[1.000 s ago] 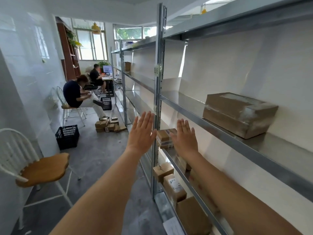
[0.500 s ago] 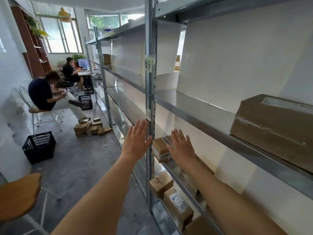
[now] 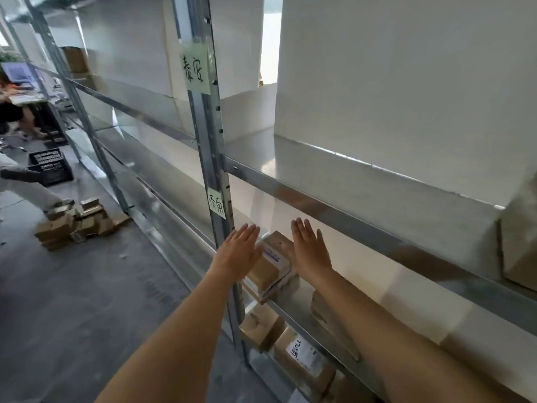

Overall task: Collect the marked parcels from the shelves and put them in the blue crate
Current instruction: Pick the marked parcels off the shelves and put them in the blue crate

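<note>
Large cardboard box [image 3: 520, 248]: cut off by right edge. Seated person [image 3: 17, 175]: mostly cropped at left. Parcel stack [image 3: 271, 267]: sides partly hidden behind both hands. Label writing: unreadable.

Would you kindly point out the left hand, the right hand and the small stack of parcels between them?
left hand [image 3: 239, 251], head view, on the back of the hand.
right hand [image 3: 311, 250], head view, on the back of the hand.
stack of parcels [image 3: 268, 269], head view, on the top parcel's brown side.
</note>
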